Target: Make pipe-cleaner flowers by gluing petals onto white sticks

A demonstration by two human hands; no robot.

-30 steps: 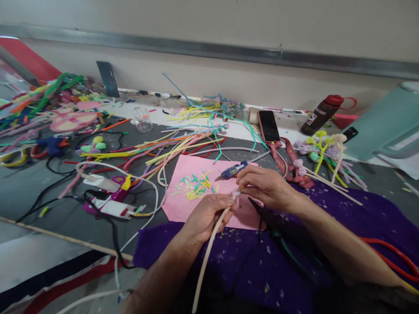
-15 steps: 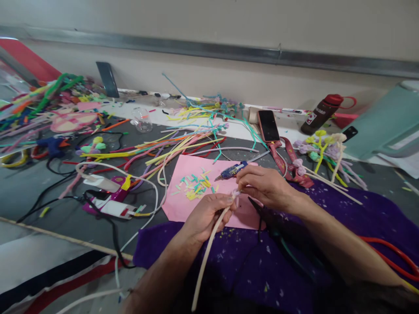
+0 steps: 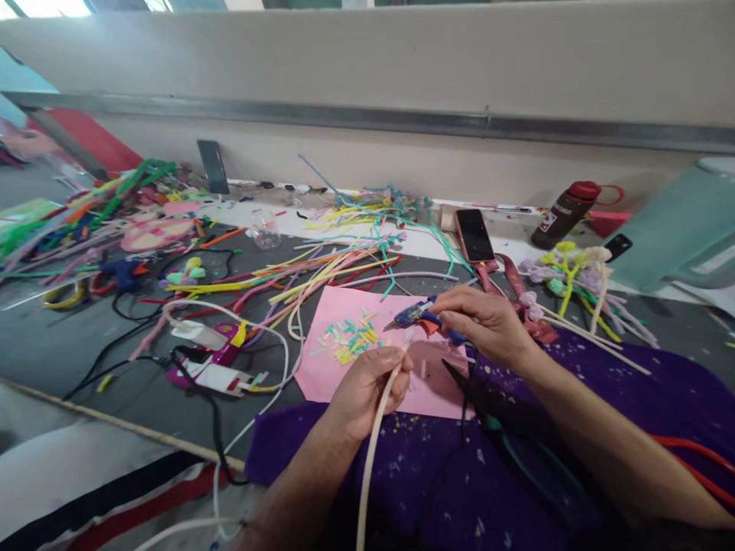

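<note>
My left hand (image 3: 367, 383) grips a long cream pipe cleaner (image 3: 370, 467) near its top end, over a pink sheet (image 3: 344, 363). My right hand (image 3: 482, 321) is closed around a blue glue gun (image 3: 413, 314) with an orange trigger, its nozzle pointing left just above the pipe cleaner's tip. Small cut pieces in yellow, teal and pink (image 3: 350, 337) lie on the pink sheet. A purple cloth (image 3: 632, 390) lies under both forearms.
Loose coloured pipe cleaners (image 3: 310, 268) spread across the grey table. A second pink and white glue gun (image 3: 210, 363) with cables lies at left. A phone (image 3: 474, 234), a red lanyard, a brown bottle (image 3: 566, 210) and pipe-cleaner flowers (image 3: 568, 268) sit at right.
My right hand left the pipe cleaner's tip and picked up the blue glue gun from the pink sheet. The camera tilted up a little.
</note>
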